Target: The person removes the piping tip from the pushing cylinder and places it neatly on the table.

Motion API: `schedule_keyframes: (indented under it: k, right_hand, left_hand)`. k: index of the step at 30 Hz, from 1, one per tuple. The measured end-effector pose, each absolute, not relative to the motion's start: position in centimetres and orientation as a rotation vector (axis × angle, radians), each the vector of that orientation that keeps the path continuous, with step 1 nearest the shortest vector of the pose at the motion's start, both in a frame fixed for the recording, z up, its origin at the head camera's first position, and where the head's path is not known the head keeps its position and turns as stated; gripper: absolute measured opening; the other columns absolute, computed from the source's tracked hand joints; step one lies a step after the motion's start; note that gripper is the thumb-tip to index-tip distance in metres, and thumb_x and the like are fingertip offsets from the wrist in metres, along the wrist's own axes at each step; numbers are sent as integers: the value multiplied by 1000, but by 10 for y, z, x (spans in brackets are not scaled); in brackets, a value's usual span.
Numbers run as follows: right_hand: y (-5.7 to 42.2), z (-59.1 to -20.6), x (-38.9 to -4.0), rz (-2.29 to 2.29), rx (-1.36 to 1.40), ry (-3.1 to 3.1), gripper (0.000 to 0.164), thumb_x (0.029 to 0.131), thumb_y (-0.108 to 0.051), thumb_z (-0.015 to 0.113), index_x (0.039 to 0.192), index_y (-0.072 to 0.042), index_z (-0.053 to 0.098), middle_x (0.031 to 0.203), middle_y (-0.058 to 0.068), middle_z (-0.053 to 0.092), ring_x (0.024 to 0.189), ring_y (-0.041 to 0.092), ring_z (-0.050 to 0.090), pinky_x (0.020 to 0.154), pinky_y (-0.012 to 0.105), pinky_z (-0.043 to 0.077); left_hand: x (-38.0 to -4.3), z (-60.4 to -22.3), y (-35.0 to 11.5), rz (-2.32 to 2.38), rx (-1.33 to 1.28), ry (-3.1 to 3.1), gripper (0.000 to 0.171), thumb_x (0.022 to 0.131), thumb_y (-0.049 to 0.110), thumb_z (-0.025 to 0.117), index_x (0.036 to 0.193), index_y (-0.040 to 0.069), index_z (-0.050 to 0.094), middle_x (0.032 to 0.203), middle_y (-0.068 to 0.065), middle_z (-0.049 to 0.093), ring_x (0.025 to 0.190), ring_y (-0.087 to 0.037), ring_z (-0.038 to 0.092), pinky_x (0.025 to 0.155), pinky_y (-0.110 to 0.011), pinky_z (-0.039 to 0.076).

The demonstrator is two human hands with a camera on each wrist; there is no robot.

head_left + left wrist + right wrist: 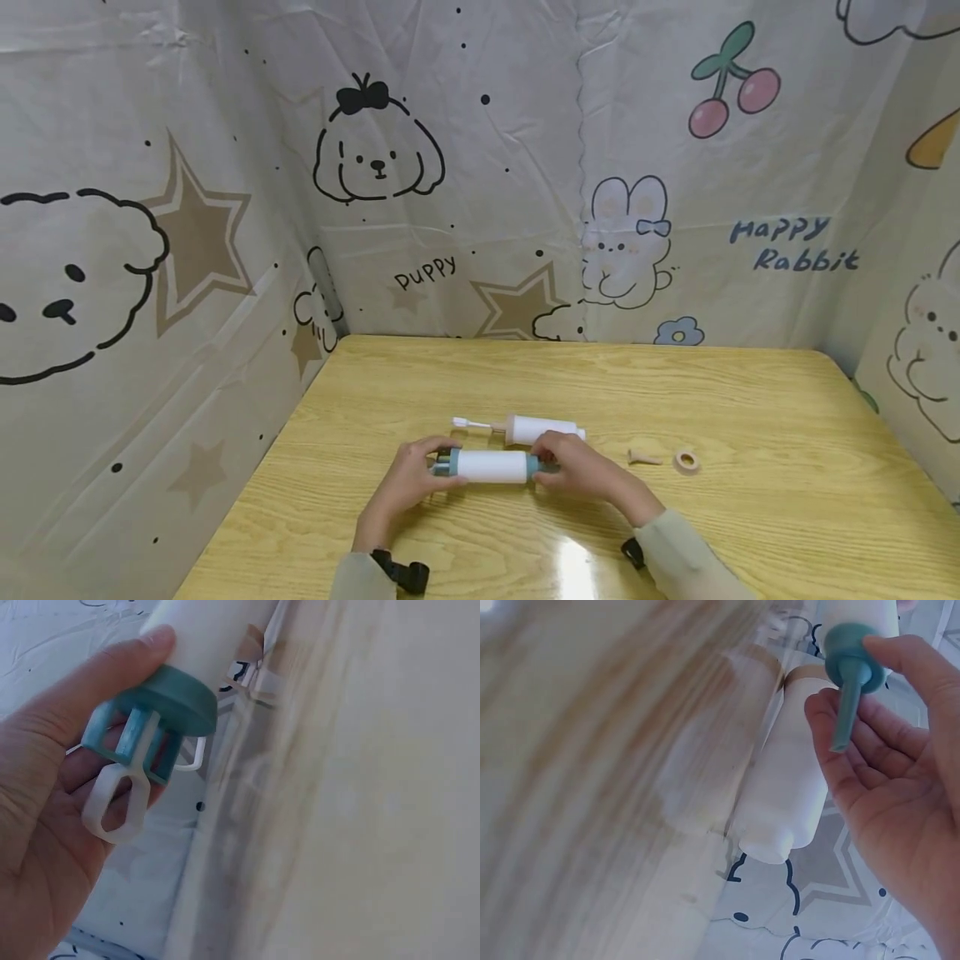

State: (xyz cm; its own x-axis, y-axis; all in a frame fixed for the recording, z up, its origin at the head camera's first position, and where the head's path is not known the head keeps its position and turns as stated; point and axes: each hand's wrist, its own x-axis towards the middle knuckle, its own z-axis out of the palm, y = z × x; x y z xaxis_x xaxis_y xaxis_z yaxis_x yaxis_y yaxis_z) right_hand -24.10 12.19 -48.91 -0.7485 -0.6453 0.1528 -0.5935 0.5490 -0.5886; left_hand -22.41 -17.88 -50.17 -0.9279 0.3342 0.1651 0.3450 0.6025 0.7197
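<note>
A white cylinder with teal ends (pixel 491 467) lies sideways between both hands, low over the table. My left hand (pixel 408 477) grips its left end, thumb on the white body and fingers behind the teal collar (pixel 176 697). From that end stick out slotted teal prongs and a pale looped piece (pixel 116 806). At the other end, my right hand (pixel 581 467) pinches the teal cap (pixel 847 649), its thumb on the rim; a narrow teal spout (pixel 846 712) points out toward the palm. Just behind lies a second white cylinder (pixel 542 430) with a pinkish end.
A white brush-like piece (pixel 468 423) extends left from the second cylinder. To the right on the wooden table (pixel 750 533) lie a small beige spout-shaped piece (pixel 643 457) and a beige ring (pixel 686 462). Printed cloth (pixel 480 167) hangs around the back and sides.
</note>
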Motion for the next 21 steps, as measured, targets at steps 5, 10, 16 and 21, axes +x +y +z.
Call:
schedule_keyframes:
  k: [5, 10, 16, 21]
  right_hand:
    - [126, -489, -241, -1025, -1104, 2703, 21, 86, -13, 73, 102, -2, 65, 97, 8, 67, 83, 11, 62, 72, 23, 55]
    - [133, -489, -239, -1081, -1109, 2711, 23, 86, -12, 73, 104, -3, 64, 100, 9, 68, 85, 18, 66, 74, 29, 59]
    - [147, -490, -233, -1130, -1073, 2758, 24, 84, -11, 75, 104, -4, 64, 99, 7, 68, 84, 13, 65, 74, 25, 58]
    - [162, -490, -227, -1145, -1051, 2786, 25, 85, -13, 75, 106, -5, 63, 97, 4, 66, 84, 14, 64, 74, 26, 58]
  left_hand:
    - [-223, -496, -177, -1233, -631, -2770, 53, 76, 35, 84, 119, 8, 68, 121, -10, 70, 109, -26, 67, 88, -44, 58]
    - [-223, -490, -171, -1215, -660, -2736, 50, 76, 33, 84, 118, 9, 69, 119, -7, 71, 106, -25, 68, 87, -42, 58]
    - [-223, -486, -158, -1212, -712, -2706, 49, 76, 30, 85, 117, 8, 69, 120, -9, 70, 107, -24, 68, 88, -41, 58]
    - [-225, -485, -145, -1205, -781, -2671, 49, 76, 28, 85, 118, 7, 68, 121, -8, 70, 107, -24, 68, 88, -39, 58]
